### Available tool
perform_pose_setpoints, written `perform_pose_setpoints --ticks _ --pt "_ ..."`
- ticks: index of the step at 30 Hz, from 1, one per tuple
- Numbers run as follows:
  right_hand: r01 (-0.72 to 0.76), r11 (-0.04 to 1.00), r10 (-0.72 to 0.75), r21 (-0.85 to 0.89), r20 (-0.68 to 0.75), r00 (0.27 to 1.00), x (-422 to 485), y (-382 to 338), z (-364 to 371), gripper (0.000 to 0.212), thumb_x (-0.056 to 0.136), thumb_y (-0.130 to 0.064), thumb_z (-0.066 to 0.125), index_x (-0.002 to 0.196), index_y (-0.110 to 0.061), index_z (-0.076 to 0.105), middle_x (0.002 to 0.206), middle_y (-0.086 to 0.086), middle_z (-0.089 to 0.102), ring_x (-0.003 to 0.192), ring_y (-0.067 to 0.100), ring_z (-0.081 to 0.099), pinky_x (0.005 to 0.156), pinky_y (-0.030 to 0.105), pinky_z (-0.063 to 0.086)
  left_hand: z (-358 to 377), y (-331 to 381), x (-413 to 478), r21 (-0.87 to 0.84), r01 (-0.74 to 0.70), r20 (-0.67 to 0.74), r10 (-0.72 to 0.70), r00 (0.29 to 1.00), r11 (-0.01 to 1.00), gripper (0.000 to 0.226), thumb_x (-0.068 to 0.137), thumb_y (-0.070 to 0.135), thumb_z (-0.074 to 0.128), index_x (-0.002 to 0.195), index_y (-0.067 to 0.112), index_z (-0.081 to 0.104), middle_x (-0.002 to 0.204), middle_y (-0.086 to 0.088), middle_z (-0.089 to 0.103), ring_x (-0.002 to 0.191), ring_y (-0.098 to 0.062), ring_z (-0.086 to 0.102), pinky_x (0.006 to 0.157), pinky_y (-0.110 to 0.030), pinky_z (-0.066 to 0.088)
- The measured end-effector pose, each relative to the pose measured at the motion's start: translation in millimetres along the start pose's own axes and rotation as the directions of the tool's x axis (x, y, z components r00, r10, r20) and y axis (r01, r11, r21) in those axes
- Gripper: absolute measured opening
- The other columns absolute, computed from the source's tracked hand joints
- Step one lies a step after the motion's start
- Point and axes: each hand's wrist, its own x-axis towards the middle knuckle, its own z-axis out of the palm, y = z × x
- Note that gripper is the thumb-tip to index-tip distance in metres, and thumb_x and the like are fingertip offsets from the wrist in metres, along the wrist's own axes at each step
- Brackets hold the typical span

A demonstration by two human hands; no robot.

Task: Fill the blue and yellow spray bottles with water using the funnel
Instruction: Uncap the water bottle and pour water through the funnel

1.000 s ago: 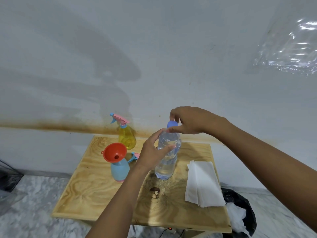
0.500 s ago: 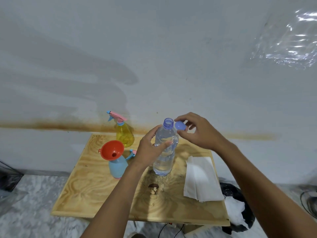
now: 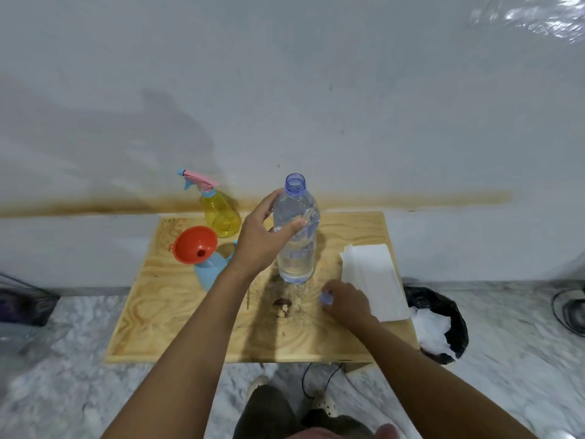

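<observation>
A: On table, mid: L hand wraps uncapped bottle, upright, thumb across front.
B: R hand?
A: Low, near bottle base, its right; pinches cap.
B: Sprayers?
A: Funnel sits in blue sprayer, just left of L wrist. Yellow sprayer behind, by wall.

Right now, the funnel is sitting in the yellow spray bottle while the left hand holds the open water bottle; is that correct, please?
Not quite. The head view shows the funnel sitting in the blue spray bottle; the yellow spray bottle stands behind it with its sprayer on. The left hand does hold the open water bottle.
</observation>
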Motion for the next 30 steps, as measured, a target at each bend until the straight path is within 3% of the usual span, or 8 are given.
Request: perform_pose_setpoints --ticks 7,10,12,15,20,25,27,30 --pt "0.001 0.986 -0.009 -0.167 -0.047 0.999 5 -6 7 0.038 0.093 -0.035 0.056 0.130 -0.025 0.056 0.136 -0.002 0.057 0.123 0.021 0.052 0.101 0.036 0.037 1 4 -3 -0.040 0.004 0.000 -0.004 1.000 0.999 0.065 0.081 0.022 0.082 0.140 0.023 0.053 0.131 0.012 0.064 0.121 0.001 0.057 0.083 -0.008 0.049" --pt "0.007 0.996 0.007 0.086 -0.159 0.987 3 -11 -7 0.057 0.088 -0.051 0.063 0.137 -0.027 0.051 0.139 -0.004 0.055 0.127 0.018 0.051 0.104 0.038 0.040 1 3 -5 -0.051 0.007 0.008 -0.007 1.000 0.999 0.066 0.081 0.021 0.082 0.140 0.024 0.053 0.131 0.014 0.063 0.121 0.004 0.056 0.083 -0.008 0.049" --pt "0.151 0.921 -0.037 0.359 -0.305 0.952 0 -23 -25 0.070 0.082 -0.056 0.070 0.140 -0.024 0.047 0.138 -0.005 0.054 0.126 0.014 0.052 0.100 0.037 0.047 1 0 -7 -0.048 0.020 0.016 -0.019 1.000 0.999 0.066 0.080 0.024 0.082 0.139 0.027 0.053 0.131 0.016 0.062 0.122 0.005 0.056 0.087 -0.012 0.051" --pt "0.402 0.775 -0.175 0.488 -0.445 0.878 -11 -48 -54 0.091 0.073 -0.061 0.074 0.147 -0.024 0.036 0.145 -0.008 0.047 0.132 0.005 0.046 0.099 0.029 0.047 2 -4 -16 -0.035 0.013 0.021 -0.012 1.000 0.999 0.066 0.079 0.025 0.083 0.139 0.025 0.054 0.131 0.014 0.064 0.122 0.003 0.057 0.090 -0.019 0.054" --pt "0.528 0.619 -0.322 0.581 -0.426 0.845 22 -95 -89 0.108 0.066 -0.056 0.085 0.152 -0.025 0.026 0.153 -0.010 0.040 0.140 0.005 0.040 0.111 0.035 0.042 -16 6 16 0.012 0.007 0.018 -0.008 1.000 1.000 0.067 0.077 0.024 0.085 0.138 0.021 0.057 0.129 0.011 0.066 0.123 0.001 0.057 0.087 -0.016 0.054" --pt "0.527 0.576 -0.259 0.624 -0.473 0.842 28 -103 -81 0.104 0.067 -0.044 0.088 0.150 -0.024 0.030 0.149 -0.017 0.042 0.138 0.004 0.042 0.110 0.034 0.043 -29 13 22 0.037 0.052 0.154 -0.057 0.986 0.998 0.060 0.078 0.025 0.083 0.134 0.028 0.061 0.125 0.020 0.067 0.124 0.002 0.055 0.081 -0.009 0.050" --pt "0.544 0.560 -0.270 0.625 -0.484 0.833 28 -102 -77 0.102 0.068 -0.030 0.090 0.150 -0.019 0.029 0.142 -0.028 0.045 0.133 0.001 0.048 0.106 0.029 0.046 -30 12 20 0.020 0.066 0.176 -0.069 0.982 0.998 0.058 0.078 0.024 0.083 0.131 0.031 0.062 0.123 0.022 0.068 0.124 0.003 0.055 0.087 -0.016 0.051" --pt "0.564 0.563 -0.257 0.603 -0.521 0.814 30 -100 -75 0.096 0.070 -0.018 0.090 0.148 -0.014 0.033 0.141 -0.014 0.051 0.128 0.007 0.054 0.103 0.035 0.050 -31 12 17 0.028 0.084 0.203 -0.088 0.975 0.996 0.059 0.076 0.029 0.085 0.130 0.033 0.063 0.125 0.022 0.067 0.128 -0.002 0.054 0.098 -0.029 0.052"
